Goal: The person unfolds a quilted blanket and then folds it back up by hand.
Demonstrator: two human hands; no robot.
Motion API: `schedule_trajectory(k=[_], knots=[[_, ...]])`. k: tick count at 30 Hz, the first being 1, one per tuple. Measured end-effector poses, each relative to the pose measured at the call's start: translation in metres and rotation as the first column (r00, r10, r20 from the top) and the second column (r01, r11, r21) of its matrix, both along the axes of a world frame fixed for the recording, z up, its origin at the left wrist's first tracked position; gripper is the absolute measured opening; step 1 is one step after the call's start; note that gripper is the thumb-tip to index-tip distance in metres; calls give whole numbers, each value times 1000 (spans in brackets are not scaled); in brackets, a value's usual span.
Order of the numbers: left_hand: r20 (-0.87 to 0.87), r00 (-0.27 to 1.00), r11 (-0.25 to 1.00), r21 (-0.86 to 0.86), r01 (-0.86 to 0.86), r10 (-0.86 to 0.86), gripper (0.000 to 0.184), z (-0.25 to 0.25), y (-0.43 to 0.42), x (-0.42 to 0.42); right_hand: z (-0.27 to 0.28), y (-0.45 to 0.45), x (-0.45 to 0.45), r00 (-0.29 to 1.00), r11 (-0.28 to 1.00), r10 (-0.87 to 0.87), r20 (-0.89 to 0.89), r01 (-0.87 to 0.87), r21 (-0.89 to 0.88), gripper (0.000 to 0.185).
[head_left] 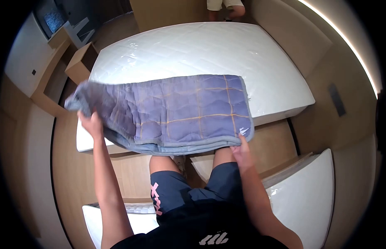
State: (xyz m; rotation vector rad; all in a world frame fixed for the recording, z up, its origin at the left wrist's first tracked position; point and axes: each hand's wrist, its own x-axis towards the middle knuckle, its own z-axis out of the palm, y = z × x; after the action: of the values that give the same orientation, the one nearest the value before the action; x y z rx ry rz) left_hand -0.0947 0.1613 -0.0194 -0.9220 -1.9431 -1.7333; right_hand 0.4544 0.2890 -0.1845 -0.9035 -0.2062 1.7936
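Observation:
A purple quilted pad (180, 108) with yellow check lines and a grey-blue edge is stretched out in front of me, folded in layers along its near side. My left hand (91, 123) grips its left end, which is bunched up and blurred. At the near right corner, beside a small white mark, my right hand (242, 152) pinches the layered edge. Behind and partly under the pad lies a white mattress (184, 50) with a shiny plastic-like cover.
A second white mattress (305, 195) is behind me, on both sides of my body. Wooden box furniture (80, 64) stands at the left. A person's legs (226, 6) show beyond the far mattress edge. A padded headboard (292, 29) runs along the right.

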Motion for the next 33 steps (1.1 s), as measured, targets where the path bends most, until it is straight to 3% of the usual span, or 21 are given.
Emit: schedule_trajectory(k=[2, 3, 5, 7, 8, 9, 11, 14, 18, 21, 23, 25, 27, 29, 30, 31, 33], knots=[[-103, 975, 972, -154, 180, -197, 28, 52, 51, 54, 1, -12, 1, 998, 998, 66, -13, -65, 15, 38], [-294, 925, 958, -227, 175, -239, 36, 71, 73, 89, 5, -18, 1, 995, 995, 95, -18, -95, 28, 38], [-627, 659, 910, -277, 309, -415, 58, 88, 105, 163, 20, -25, -3, 991, 991, 129, 43, -131, 30, 37], [-608, 440, 743, -453, 492, -661, 58, 99, 107, 248, 28, -33, -4, 988, 989, 144, 61, -146, 27, 37], [-486, 359, 604, -631, 488, -797, 53, 90, 109, 284, 32, -31, -4, 989, 990, 137, 45, -138, 15, 36], [-451, 255, 511, -656, 555, -855, 46, 59, 115, 310, 36, -30, -4, 991, 992, 129, 28, -129, 2, 36], [-269, 178, 322, -747, 582, -946, 48, -13, 120, 344, 18, -28, -3, 993, 993, 115, -35, -116, -17, 38], [-62, 319, 266, -711, 651, -946, 48, -84, 110, 362, 16, -31, 0, 988, 989, 147, -57, -148, -23, 38], [-247, 449, 483, -682, 548, -859, 51, -74, 97, 374, -1, -28, 6, 987, 987, 157, 24, -158, 40, 36], [-129, 645, 620, -468, 630, -753, 49, -54, 104, 363, -2, -28, 12, 991, 992, 123, 56, -122, -23, 35], [-16, 787, 765, -247, 595, -617, 48, -57, 124, 341, 5, -31, 17, 991, 991, 127, 31, -126, -34, 39], [199, 798, 807, -48, 588, -569, 46, -32, 140, 305, 21, -33, 13, 994, 994, 103, 44, -101, -38, 41], [165, 802, 818, 74, 570, -574, 47, 6, 139, 288, 9, -36, 8, 992, 993, 106, 64, -103, -51, 43], [135, 797, 800, -43, 599, -589, 48, 27, 129, 284, -6, -37, 6, 992, 993, 117, 51, -115, -29, 46], [62, 775, 769, -96, 632, -629, 46, 27, 129, 289, -11, -39, 6, 992, 992, 125, 28, -125, 0, 47], [-116, 806, 811, -161, 562, -581, 42, 13, 133, 285, -15, -40, 4, 990, 990, 138, 5, -138, 31, 49], [-74, 787, 785, -169, 596, -613, 40, -5, 132, 291, -20, -39, -1, 991, 990, 133, -11, -132, 38, 54]])
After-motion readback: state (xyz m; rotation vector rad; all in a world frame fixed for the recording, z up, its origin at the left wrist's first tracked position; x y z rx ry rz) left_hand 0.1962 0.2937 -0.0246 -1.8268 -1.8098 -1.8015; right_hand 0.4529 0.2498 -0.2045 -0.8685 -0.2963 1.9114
